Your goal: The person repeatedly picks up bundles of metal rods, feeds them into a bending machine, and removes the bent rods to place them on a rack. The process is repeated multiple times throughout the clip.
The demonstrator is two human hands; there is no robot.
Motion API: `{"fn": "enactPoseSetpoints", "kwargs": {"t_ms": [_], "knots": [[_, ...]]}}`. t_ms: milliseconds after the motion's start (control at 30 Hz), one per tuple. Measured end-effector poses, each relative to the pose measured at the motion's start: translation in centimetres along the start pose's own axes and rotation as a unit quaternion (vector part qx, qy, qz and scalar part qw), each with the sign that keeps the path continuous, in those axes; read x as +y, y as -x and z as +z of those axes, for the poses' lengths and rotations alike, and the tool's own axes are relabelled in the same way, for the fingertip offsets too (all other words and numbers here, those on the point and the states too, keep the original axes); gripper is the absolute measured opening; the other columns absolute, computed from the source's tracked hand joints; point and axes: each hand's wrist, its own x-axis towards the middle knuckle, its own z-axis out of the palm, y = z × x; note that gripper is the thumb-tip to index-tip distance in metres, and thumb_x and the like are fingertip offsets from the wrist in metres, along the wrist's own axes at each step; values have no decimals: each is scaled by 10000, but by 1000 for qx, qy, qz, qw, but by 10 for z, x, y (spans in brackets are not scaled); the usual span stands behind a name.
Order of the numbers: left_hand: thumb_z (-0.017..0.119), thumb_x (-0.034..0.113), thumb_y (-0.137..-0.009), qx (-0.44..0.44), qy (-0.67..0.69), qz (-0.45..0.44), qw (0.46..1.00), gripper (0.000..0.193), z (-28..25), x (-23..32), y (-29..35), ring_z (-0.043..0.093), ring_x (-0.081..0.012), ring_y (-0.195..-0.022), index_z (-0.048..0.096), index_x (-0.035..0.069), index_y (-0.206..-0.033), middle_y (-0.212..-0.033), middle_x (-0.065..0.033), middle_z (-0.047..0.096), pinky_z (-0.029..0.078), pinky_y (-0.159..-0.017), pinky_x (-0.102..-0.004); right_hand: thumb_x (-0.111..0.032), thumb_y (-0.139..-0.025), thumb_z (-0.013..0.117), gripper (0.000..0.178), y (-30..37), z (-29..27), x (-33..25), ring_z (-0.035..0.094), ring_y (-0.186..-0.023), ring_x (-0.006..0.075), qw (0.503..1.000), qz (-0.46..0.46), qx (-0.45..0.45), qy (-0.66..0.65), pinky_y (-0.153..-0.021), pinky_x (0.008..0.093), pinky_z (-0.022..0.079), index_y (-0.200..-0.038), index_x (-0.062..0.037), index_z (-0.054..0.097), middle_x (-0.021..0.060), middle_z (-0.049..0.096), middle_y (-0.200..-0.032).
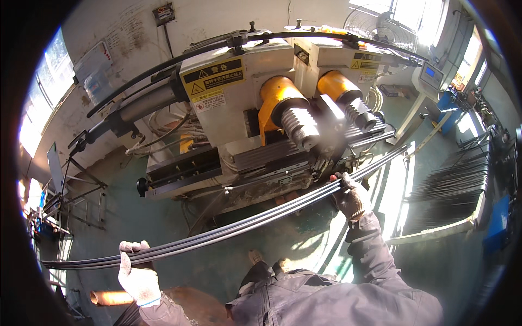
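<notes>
Biggest first. White-bodied twin-head machine (217,122) took up the middle of the view, warning labels on its face. Rack of thin dark rods (448,187) sat off to the right, on the floor.

Bundle of long grey bars (250,223): held crosswise in front of the person, on the near side of the machine, right end higher in view, left end running out past the left hand. Several pieces side by side; couldn't get a firm count, or tell solid from tube.

Handling, my read: metal, so stiff crosswise but probably whippy at that length; the lens bends edges, so I couldn't call the sag. Moderate weight, awkward more than heavy. Smooth faces likely slid on each other; not fragile. Best hold: two hands, wide apart, fingers round the whole bundle, as here.

Smaller stuff: orange housings (278,93) with ridged rollers (299,127) faced the bundle, no contact I could confirm. Brown tube (111,298) lay near the left wrist.

Hands, both gloved: left (140,280) gripped the bundle near its left end, thumb on the near side; right (350,198) closed round it toward the right end.
</notes>
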Motion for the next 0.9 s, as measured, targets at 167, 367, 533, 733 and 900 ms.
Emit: {"fn": "enactPoseSetpoints", "kwargs": {"t_ms": [167,367,533,733,900], "knots": [[664,212,-1140,31,-2,13,999,265,-39,-15,-63,690,-223,-1186,693,28,-1329,-1228,-60,701,512,-1251,-462,-163,-1146,680,254,-55,5,-11,777,-1032,307,870,-281,-103,391,-894,421,677,-1292,45,674,176,771,-1168],[650,208,-1147,63,-3,-61,996,185,-48,-72,-120,692,-239,-1113,697,33,-1187,-1150,-58,697,553,-1173,-459,6,-1093,592,334,-95,28,-16,740,-1105,334,880,-320,-136,324,-1006,442,657,-1419,52,645,188,741,-1266],[686,191,-1125,16,54,-92,994,219,-45,-95,-151,728,-270,-1158,725,-8,-1208,-1178,-100,754,554,-1207,-494,-25,-1112,622,305,-101,60,-22,725,-1004,283,956,-219,-117,153,-898,450,665,-1413,12,645,137,731,-1187],[670,176,-1136,3,44,-82,996,191,-48,-104,-172,731,-290,-1154,733,8,-1202,-1157,-101,758,555,-1208,-498,-141,-1109,742,201,-102,108,-12,701,-861,214,980,-175,37,85,-738,398,631,-1295,-70,710,55,731,-1004],[562,341,-1208,-15,35,-186,982,373,-48,-104,-174,709,-263,-1275,699,29,-1362,-1368,-143,765,564,-1106,-400,-107,-1121,685,162,-100,98,-3,729,-908,219,966,-251,15,54,-768,389,632,-1255,-34,738,56,760,-1056]]}}
